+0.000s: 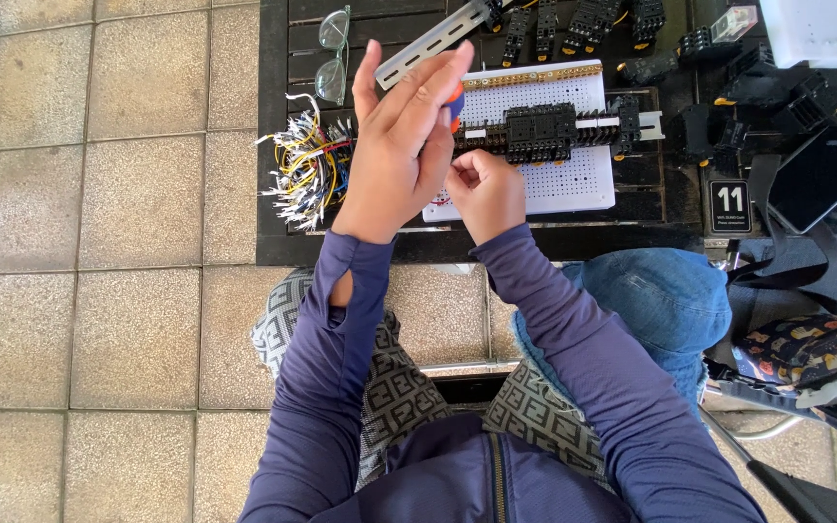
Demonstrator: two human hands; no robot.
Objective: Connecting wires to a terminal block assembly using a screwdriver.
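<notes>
- Left hand (397,155) was raised mid-frame, fingers nearly straight and together, pressed round an orange-and-blue tool handle (454,101); only a sliver of it showed, rest hidden behind the palm.
- Right hand (485,191) sat just below-right of it, fingers curled shut; whether anything was inside couldn't be told.
- White perforated board (573,179), centre-top, lower-left corner covered by both hands.
- Black terminal blocks (539,130) ran in a row across the board on a rail, w/ a brass strip along the board's top edge.
- Wire bundle (307,163), yellow/white/blue, lay left of the hands near the dark table (273,232) edge.
- Glasses (332,53) upper left; metal rail (433,42) cut off at top.
- Tiled floor (99,194) filled the left.
</notes>
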